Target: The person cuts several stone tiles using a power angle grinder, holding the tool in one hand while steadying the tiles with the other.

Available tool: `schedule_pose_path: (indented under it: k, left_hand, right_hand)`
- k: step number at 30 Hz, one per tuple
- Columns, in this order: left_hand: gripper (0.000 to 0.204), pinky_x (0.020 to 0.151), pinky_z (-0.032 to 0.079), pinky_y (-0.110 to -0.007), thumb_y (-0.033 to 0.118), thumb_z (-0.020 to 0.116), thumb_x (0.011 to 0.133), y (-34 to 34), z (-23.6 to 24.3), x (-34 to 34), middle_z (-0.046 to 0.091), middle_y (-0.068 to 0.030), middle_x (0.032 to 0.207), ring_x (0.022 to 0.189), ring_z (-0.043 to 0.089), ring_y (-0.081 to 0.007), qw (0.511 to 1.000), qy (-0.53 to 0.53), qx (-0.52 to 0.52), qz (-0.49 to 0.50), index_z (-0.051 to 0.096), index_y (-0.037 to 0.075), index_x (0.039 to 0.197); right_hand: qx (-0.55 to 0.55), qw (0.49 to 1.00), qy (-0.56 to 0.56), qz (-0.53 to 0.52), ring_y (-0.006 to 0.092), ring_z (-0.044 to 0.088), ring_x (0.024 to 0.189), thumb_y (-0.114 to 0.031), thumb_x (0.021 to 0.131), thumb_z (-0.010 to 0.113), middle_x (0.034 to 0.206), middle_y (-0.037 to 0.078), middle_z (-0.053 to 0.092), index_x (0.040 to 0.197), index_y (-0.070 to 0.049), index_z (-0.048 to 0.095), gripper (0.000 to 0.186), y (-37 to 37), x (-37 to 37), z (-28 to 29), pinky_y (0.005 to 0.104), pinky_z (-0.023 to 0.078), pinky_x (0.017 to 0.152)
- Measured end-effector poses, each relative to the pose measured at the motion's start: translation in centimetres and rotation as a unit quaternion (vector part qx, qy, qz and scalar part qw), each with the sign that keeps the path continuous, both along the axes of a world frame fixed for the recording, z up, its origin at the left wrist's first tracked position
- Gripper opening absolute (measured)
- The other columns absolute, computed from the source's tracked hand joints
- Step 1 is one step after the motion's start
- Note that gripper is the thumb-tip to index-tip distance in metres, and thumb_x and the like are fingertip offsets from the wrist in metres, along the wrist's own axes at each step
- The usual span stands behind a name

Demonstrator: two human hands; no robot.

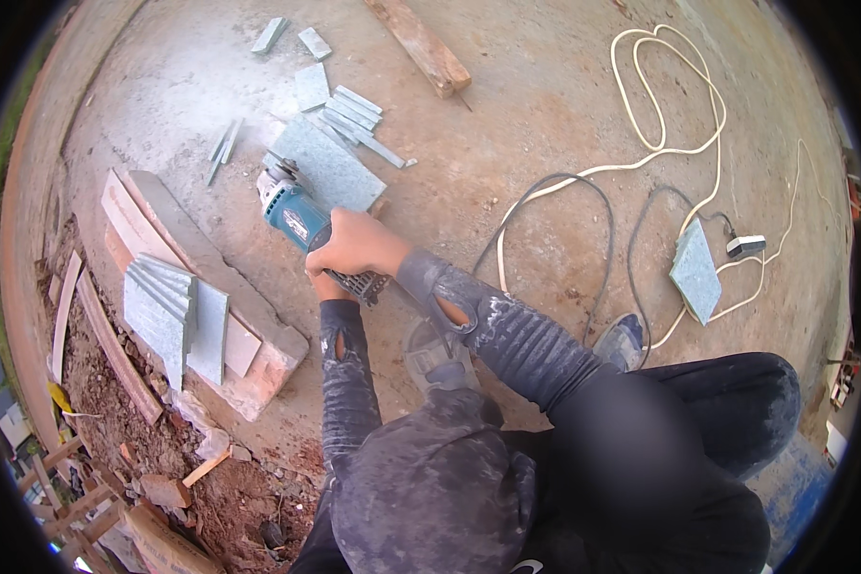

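Note:
A teal angle grinder (301,212) is in both my hands, its head over the left edge of a grey-green stone tile (333,165) on the ground. My right hand (365,243) closes over the rear of the grinder's body. Lower down, my left hand (326,285) grips its back end, with most of its fingers hidden behind the tool and the right hand. Narrow cut strips (352,107) and a smaller tile piece (311,87) lie just beyond the tile. Pale dust covers the ground around them. The disc's contact with the tile is hard to make out.
Fanned tiles (167,311) lean on a concrete slab (258,368) at left. A wooden beam (421,46) lies at the far side. To the right, a cream cable (641,158) loops near a dark cord (610,225), a power socket (745,246) and another tile (695,273). Bricks and rubble fill the lower left.

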State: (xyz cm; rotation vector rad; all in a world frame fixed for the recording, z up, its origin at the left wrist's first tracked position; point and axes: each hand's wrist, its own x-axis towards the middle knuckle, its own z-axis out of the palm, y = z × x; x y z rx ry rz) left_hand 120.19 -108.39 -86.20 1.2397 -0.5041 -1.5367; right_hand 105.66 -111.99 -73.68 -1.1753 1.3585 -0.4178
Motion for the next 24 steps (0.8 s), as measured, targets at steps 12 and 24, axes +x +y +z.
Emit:
schedule_pose_path:
  k: [12,24]
  left_hand:
    - [0.02,0.081,0.057,-0.034,-0.008,0.058,0.089,-0.1,-1.2,0.6,0.069,-0.0153,0.104,0.09,0.069,-0.0227,0.998,-0.058,0.004,0.012,0.063,-0.01,0.108]
    - [0.017,0.072,0.056,-0.03,-0.003,0.061,0.088,0.3,-0.5,0.8,0.071,-0.0112,0.095,0.08,0.068,-0.0168,0.998,-0.067,0.016,0.007,0.066,-0.007,0.104]
  right_hand:
    - [-0.02,0.997,0.05,0.061,0.0387,0.065,0.094,-0.036,0.058,0.076,0.101,0.028,0.065,0.108,0.01,0.057,0.07,2.4,-4.4,-0.1,0.0393,0.052,0.079]
    - [0.013,0.998,-0.009,-0.053,0.0362,0.065,0.094,-0.036,0.059,0.076,0.102,0.028,0.064,0.11,0.013,0.055,0.074,3.5,-2.3,0.3,0.037,0.052,0.081]
